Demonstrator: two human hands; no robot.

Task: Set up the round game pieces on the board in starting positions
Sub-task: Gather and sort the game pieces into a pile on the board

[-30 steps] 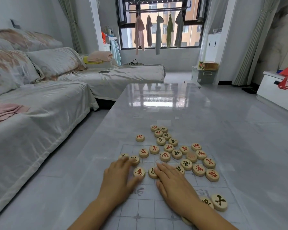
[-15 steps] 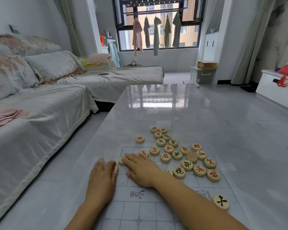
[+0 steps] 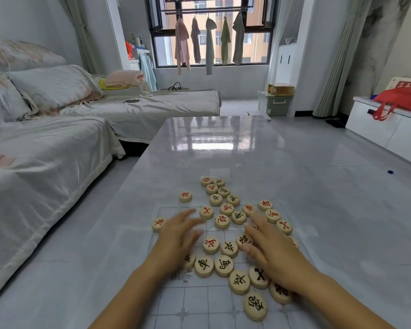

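— Well, where does everything sit?
— A covered sofa (image 3: 45, 167) runs along the left. Beside it, a glossy grey table (image 3: 223, 157) carries the printed board (image 3: 199, 302) at its near end.
— And the hands?
— Both lie flat over the board, fingers straight, gripping nothing. The left hand (image 3: 178, 236) is blurred, its fingertips near a red-marked piece (image 3: 206, 212). The right hand (image 3: 273, 252) rests across several pieces.
— The round pieces (image 3: 229, 248)?
— They lie face-up in a loose, unsorted heap between and beyond the hands. One red piece (image 3: 159, 223) sits alone at the board's left edge, and another (image 3: 185, 196) lies just past its far edge.
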